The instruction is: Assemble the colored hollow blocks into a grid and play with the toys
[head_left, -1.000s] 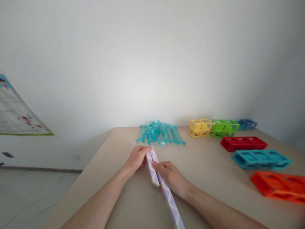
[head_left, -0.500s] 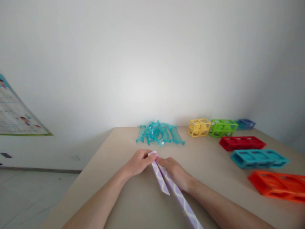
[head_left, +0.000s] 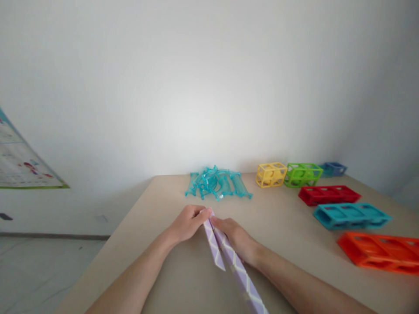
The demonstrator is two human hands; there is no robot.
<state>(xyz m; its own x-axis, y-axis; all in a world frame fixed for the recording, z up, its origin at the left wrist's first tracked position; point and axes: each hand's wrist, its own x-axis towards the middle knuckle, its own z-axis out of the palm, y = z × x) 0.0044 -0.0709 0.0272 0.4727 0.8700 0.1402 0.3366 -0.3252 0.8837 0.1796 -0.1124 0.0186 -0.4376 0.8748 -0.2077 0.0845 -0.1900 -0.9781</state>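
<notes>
A long purple-and-white snake puzzle [head_left: 240,272] with a zigzag pattern is folded back at its far end. Its short arm lies beside the long one, and the long one runs out of view at the bottom. My left hand [head_left: 188,223] is closed on the folded end, thumb on top and fingers curled behind. From the other side, my right hand [head_left: 238,239] grips the long arm near the fold, thumb close to the left thumb. The right fingers underneath are mostly hidden.
Both forearms extend over a beige table [head_left: 144,209]. Clear teal plastic pieces [head_left: 218,183] lie piled by the wall. Rightward stand yellow [head_left: 271,175], green [head_left: 303,175] and blue [head_left: 335,168] openwork blocks, then red [head_left: 329,195], teal [head_left: 352,216] and orange [head_left: 381,251] ones.
The view has shifted slightly, so the blocks appear a little further left. The snake puzzle's arms have swung slightly left, with a somewhat wider gap between their near ends. Both hands keep their grip.
</notes>
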